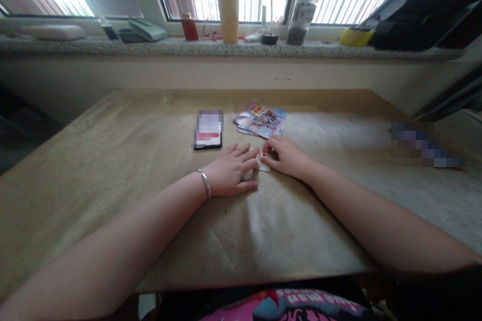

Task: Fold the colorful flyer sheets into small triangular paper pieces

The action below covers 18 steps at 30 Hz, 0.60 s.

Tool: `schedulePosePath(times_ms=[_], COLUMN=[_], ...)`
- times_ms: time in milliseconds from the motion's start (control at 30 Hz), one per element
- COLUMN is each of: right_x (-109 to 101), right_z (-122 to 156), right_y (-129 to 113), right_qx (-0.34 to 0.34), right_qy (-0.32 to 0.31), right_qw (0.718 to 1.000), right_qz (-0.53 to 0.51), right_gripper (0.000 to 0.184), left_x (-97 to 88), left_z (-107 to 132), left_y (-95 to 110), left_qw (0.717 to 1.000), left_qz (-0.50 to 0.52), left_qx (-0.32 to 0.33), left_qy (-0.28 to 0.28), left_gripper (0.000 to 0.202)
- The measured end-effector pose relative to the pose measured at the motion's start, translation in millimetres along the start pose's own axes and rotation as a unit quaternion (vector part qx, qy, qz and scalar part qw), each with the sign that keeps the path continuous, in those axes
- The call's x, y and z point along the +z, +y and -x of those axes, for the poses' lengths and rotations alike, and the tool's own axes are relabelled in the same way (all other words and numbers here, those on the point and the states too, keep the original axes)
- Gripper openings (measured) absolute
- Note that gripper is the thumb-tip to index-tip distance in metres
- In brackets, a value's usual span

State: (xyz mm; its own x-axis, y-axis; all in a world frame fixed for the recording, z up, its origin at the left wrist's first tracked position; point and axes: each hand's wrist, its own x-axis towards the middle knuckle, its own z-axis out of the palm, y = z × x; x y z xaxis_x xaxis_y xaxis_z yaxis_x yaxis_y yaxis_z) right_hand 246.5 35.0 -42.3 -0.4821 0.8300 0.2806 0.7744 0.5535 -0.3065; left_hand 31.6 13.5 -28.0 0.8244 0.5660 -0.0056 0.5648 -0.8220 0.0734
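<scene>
My left hand [234, 171] lies flat on the table with its fingers spread, a silver bangle [205, 183] at the wrist. Its fingertips reach over the left part of a small white printed card or sheet [263, 166] with red marks. From the other side, my right hand [288, 157] has its thumb and index finger curled together at the right edge of that small card. Just beyond the hands lies a fanned stack of colourful printed cards [261, 120]. Left of the stack is a phone [208, 129] with a blurred, lit screen.
A tan cover lies over the table [150, 241]. At the far right is a blurred dark packet [424, 144]. Along the granite windowsill [143, 49] stand a tall yellowish cylinder [228, 5], a red bottle [190, 27], a clear container [300, 20] and a black bag [425, 15].
</scene>
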Motion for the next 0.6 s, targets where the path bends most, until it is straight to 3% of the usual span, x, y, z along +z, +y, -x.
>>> schedulePosePath(times_ms=[233,400,500,600], right_x=[-2.4,-3.6,-5.1,-6.7], right_z=[1.8,1.0,3.2,6.5], right_y=[-2.9,-2.4,-5.2,-11.3], right_qx=[-0.007,0.005,0.009,0.021], right_qy=[-0.032,-0.041,-0.045,-0.047], right_qw=[0.999,0.999,0.999,0.999], right_qz=[-0.019,-0.017,-0.007,0.015], right_gripper=[0.020,0.030,0.031,0.030], left_x=[0.7,2.9,3.2,0.9], left_z=[2.1,1.4,3.8,6.3], left_y=[-6.0,-1.4,0.9,1.5], left_qw=[0.997,0.991,0.992,0.996], left_qz=[-0.021,-0.047,-0.050,-0.049], left_qx=[-0.072,-0.124,-0.115,-0.058], left_qy=[-0.012,-0.010,0.008,0.046], left_gripper=[0.074,0.075,0.071,0.057])
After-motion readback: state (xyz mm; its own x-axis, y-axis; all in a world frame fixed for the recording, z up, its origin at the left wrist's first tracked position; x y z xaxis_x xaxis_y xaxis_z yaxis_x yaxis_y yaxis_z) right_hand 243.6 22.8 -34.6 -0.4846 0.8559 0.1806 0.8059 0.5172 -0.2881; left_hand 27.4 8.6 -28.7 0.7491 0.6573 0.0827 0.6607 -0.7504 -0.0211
